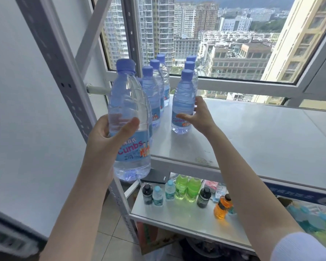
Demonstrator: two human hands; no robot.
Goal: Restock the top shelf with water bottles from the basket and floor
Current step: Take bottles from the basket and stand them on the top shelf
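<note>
The left hand [102, 138] holds a water bottle [129, 110] up in the air, in front of the left end of the top shelf [252, 138]. Its fingers and thumb are curled round the middle of the bottle, just above the blue label. The bottle stands almost straight up, and its blue cap is on. The right hand [198, 117] is up on the top shelf, by the front bottle [183, 98] of the right row. Its fingers are spread wide and fairly straight. The thumb lies across the front of the label, and the other fingers are up by the bottle's right side. That bottle stands on the shelf. Two more bottles [190, 69] stand behind it in a line. Next to them, on the left, is another row of bottles [154, 91] with blue caps, going back to the window [233, 44]. The two rows are close but not touching. On the lower shelf [177, 221] stand two green drinks [187, 188], an orange drink [222, 206], two dark bottles [147, 194] and two small clear ones [157, 196]. A black box [155, 177] lies behind them. A white sleeve [299, 249] shows on the right arm.
</note>
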